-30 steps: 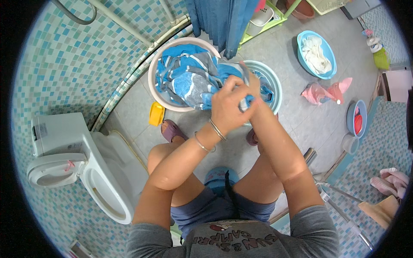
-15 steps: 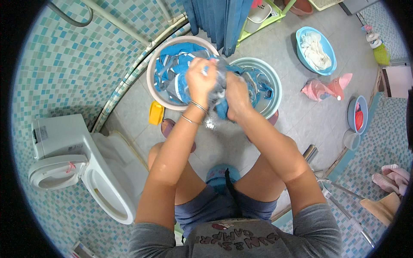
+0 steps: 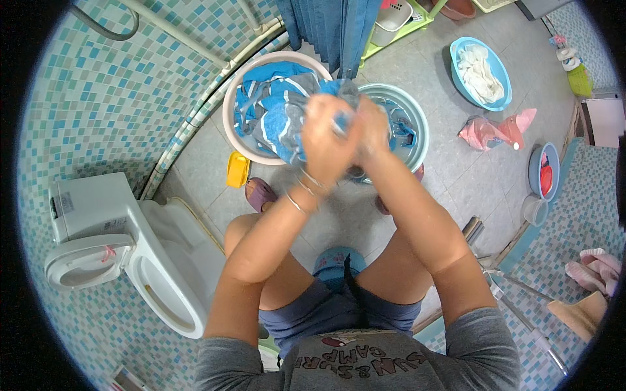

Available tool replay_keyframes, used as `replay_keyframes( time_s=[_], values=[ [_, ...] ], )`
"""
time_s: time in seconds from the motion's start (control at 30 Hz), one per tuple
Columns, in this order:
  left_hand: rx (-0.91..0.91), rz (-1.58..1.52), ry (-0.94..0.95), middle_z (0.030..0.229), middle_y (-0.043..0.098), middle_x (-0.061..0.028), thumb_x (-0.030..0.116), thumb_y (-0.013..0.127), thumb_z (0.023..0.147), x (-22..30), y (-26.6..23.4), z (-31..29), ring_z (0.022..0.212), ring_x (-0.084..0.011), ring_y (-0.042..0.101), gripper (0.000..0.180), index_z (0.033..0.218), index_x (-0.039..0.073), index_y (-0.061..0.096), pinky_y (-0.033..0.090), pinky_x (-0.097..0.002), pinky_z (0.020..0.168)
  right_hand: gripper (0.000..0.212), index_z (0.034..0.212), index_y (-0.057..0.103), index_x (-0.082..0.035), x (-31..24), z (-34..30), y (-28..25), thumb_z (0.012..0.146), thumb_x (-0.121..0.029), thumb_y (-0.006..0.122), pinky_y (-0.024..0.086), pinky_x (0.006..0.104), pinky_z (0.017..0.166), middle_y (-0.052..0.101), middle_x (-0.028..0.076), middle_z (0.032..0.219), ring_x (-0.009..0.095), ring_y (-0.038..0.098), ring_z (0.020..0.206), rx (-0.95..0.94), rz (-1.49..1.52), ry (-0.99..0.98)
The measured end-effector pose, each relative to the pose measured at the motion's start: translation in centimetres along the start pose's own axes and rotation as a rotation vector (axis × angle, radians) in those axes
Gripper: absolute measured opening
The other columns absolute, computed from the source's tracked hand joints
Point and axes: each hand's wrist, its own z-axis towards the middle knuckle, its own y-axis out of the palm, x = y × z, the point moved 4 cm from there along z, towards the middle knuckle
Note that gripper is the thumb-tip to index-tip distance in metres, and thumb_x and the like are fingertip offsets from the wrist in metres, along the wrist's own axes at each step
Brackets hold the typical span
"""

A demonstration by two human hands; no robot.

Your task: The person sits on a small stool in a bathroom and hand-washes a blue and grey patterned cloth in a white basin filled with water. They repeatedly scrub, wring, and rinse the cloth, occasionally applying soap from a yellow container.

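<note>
Your left hand (image 3: pixel 326 139) and right hand (image 3: pixel 373 133) clamp the blue-and-grey striped cloth (image 3: pixel 282 127) — a loose grip could drop it onto the grey tiled floor (image 3: pixel 450 169).

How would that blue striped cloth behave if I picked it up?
The striped cloth would probably hang floppy, since it lies in loose folds. It may feel heavy, because its heap fills most of the pale pink basin.

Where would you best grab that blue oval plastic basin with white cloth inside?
Take the blue oval plastic basin by the left and right of its rim, probably from above: it stands upright, the rim looks uncovered, and the white cloth lies inside.
</note>
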Motion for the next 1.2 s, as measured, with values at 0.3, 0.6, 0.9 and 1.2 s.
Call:
replay_keyframes(
  time_s=[0.3,0.6,0.9,1.2],
  values=[
    [-0.069,-0.097,-0.139,0.076,0.059,-0.009,0.019,0.066,0.081,-6.4,-2.1,2.3,0.073,-0.0212,0.055,0.02,0.078,0.0,0.061,0.044,-0.0311,0.068,0.041,0.107,0.06,-0.003,-2.7,-2.4,1.1,0.088,-0.039,0.055,0.048,0.0356,0.082,0.065,0.01,0.1,0.02,0.063,0.09,-0.318,0.645,0.348],
    [-0.722,-0.425,-0.797,0.08,0.058,0.0001,0.029,0.068,0.08,-8.4,-2.8,-0.3,0.073,-0.0087,0.051,0.029,0.091,0.003,0.064,0.04,-0.0225,0.061,0.038,0.101,0.059,0.006,-2.1,-0.2,-2.5,0.084,-0.028,0.064,0.052,0.0368,0.077,0.064,0.016,0.093,0.025,0.064,0.082,-0.249,0.634,0.339],
    [-0.258,-0.095,-0.012,0.095,0.059,-0.0151,0.011,0.062,0.075,-0.8,1.1,-0.9,0.089,-0.0269,0.059,0.027,0.099,0.001,0.054,0.045,-0.0331,0.08,0.024,0.089,0.06,0.002,1.4,0.6,-0.7,0.086,-0.021,0.052,0.046,0.0358,0.064,0.061,0.011,0.081,0.02,0.058,0.072,-0.026,0.388,0.272],
    [-0.267,-0.111,-0.112,0.08,0.058,-0.0125,0.009,0.066,0.074,2.4,1.7,-0.7,0.079,-0.0285,0.058,0.011,0.08,0.003,0.06,0.045,-0.0334,0.074,0.03,0.065,0.058,-0.001,1.4,2.6,-3.0,0.082,-0.025,0.053,0.04,0.0342,0.05,0.055,0.009,0.062,0.015,0.049,0.052,0.1,-0.101,-0.306]
  ],
)
